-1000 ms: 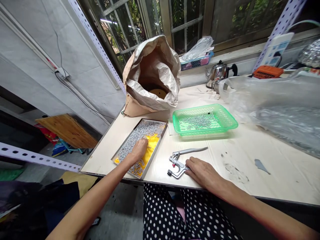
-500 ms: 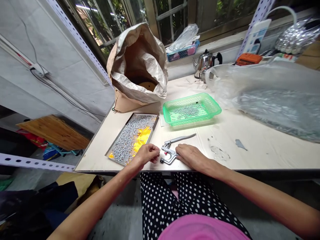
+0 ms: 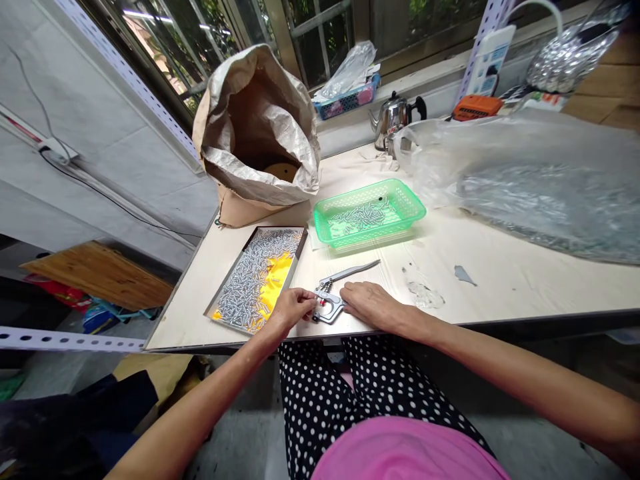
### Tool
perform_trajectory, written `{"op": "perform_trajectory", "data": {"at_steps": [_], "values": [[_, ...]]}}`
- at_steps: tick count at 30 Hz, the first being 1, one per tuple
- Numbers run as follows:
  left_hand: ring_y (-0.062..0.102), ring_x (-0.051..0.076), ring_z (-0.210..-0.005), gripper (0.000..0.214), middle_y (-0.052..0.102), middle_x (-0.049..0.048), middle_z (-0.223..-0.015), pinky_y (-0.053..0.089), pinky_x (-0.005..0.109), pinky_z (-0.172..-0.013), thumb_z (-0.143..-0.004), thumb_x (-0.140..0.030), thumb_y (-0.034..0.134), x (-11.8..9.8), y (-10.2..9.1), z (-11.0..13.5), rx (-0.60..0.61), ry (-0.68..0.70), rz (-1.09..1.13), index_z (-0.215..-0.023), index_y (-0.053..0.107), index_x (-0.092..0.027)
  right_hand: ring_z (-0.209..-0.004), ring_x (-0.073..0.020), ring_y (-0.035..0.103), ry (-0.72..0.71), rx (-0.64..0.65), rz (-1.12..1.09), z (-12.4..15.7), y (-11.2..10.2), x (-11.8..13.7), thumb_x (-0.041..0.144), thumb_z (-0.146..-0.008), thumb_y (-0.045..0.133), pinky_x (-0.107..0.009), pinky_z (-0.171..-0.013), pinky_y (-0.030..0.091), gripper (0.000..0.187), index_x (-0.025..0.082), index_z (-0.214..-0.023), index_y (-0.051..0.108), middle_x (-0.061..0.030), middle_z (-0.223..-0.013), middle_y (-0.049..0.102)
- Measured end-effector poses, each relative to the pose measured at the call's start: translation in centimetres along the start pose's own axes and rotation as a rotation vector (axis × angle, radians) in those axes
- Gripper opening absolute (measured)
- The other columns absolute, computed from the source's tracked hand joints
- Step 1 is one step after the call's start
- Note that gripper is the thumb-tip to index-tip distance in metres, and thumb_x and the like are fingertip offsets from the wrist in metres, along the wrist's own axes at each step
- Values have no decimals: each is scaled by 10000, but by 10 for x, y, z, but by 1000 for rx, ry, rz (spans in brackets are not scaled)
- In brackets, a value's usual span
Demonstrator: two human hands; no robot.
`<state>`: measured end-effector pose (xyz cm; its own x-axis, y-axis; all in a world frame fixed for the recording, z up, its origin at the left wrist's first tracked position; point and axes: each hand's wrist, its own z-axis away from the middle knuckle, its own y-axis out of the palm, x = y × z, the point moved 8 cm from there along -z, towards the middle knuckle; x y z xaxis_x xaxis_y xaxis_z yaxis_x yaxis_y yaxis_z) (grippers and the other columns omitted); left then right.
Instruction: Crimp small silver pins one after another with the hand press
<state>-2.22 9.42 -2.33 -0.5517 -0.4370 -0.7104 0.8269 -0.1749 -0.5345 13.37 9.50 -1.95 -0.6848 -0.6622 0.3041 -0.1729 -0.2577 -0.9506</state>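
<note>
My left hand point(image 3: 293, 305) is pinched at the jaw of a grey hand press tool point(image 3: 334, 295) near the table's front edge; what the fingertips hold is too small to name. My right hand point(image 3: 369, 303) lies over the tool's lower handle, fingers curled on it. To the left a flat metal tray point(image 3: 294, 260) with a yellow lining holds several small silver metal pieces. Behind the tool stands a green plastic basket point(image 3: 410, 212) with more of the same pieces.
A large open paper sack point(image 3: 257, 133) stands at the back left. A clear plastic bag point(image 3: 530, 180) of shiny parts covers the right side. A kettle point(image 3: 391, 119) and an orange device point(image 3: 475, 105) sit by the window. The table edge point(image 3: 450, 327) runs just before my lap.
My left hand left the tray and came right to the tool's jaw with its fingers pinched. My right hand stayed on the tool. The view tilted down.
</note>
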Motion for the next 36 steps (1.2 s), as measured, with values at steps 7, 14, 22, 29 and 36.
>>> {"op": "perform_trajectory", "data": {"at_steps": [7, 14, 22, 29, 36], "values": [[478, 84, -517, 153, 624, -5, -598, 317, 179, -445, -661, -268, 719, 14, 9, 3, 62, -161, 14, -702, 701, -122, -934, -236, 633, -17, 16, 37, 4, -3, -6, 284, -972, 497, -319, -761, 415, 183, 158, -1038, 612, -106, -1016, 664], [431, 85, -494, 186, 586, -30, -536, 252, 197, -442, -600, -290, 772, 18, 17, 6, 102, -326, 39, -621, 657, -146, -912, -227, 633, -18, 23, 35, 4, -1, -11, 283, -983, 466, -317, -751, 409, 188, 170, -1038, 606, -94, -1046, 661], [459, 94, -495, 183, 567, -36, -510, 359, 205, -473, -605, -241, 789, 14, 21, 9, 95, -402, 40, -614, 633, -147, -898, -238, 637, -11, 22, 11, 6, -1, -11, 297, -991, 444, -326, -710, 414, 218, 166, -1066, 602, -94, -1057, 659], [469, 96, -480, 181, 531, -40, -472, 428, 224, -510, -666, -182, 739, 12, 26, 5, 197, -428, -40, -574, 587, -149, -907, -227, 636, 0, 46, -22, 7, -1, -12, 286, -987, 461, -302, -678, 400, 196, 165, -1067, 593, -91, -1069, 653], [486, 84, -498, 256, 544, -46, -478, 480, 248, -608, -568, -244, 848, 18, 27, 6, 311, -461, -69, -594, 616, -138, -881, -212, 624, -59, 56, -55, 7, -1, -8, 278, -976, 485, -300, -685, 395, 170, 166, -1028, 602, -85, -1039, 645]]}}
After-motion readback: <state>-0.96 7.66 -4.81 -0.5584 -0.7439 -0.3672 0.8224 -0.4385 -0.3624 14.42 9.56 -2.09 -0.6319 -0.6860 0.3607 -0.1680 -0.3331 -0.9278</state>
